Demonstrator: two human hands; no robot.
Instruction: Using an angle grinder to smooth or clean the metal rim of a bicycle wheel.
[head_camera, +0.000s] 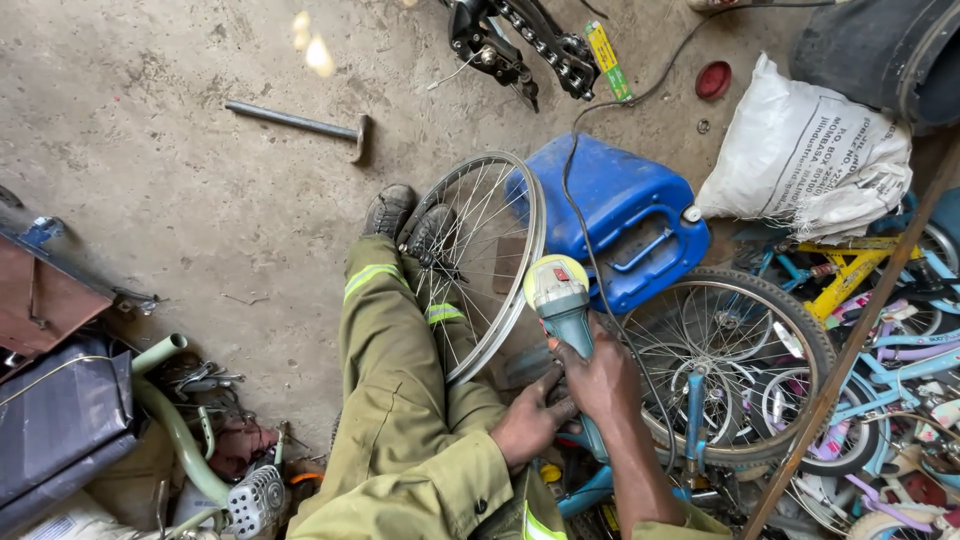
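So far I have both hands, right (605, 380) and left (530, 425), clamped on the angle grinder (565, 310) beside the bare wheel rim (530, 250), no cut visible yet.

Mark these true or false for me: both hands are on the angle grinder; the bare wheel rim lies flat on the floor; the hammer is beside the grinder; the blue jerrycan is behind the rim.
1. Both the left hand and right hand are on the angle grinder: true.
2. The bare wheel rim lies flat: false, it stands tilted against the legs.
3. The hammer is beside the grinder: false, it lies apart on the floor.
4. The blue jerrycan sits behind the rim: true.
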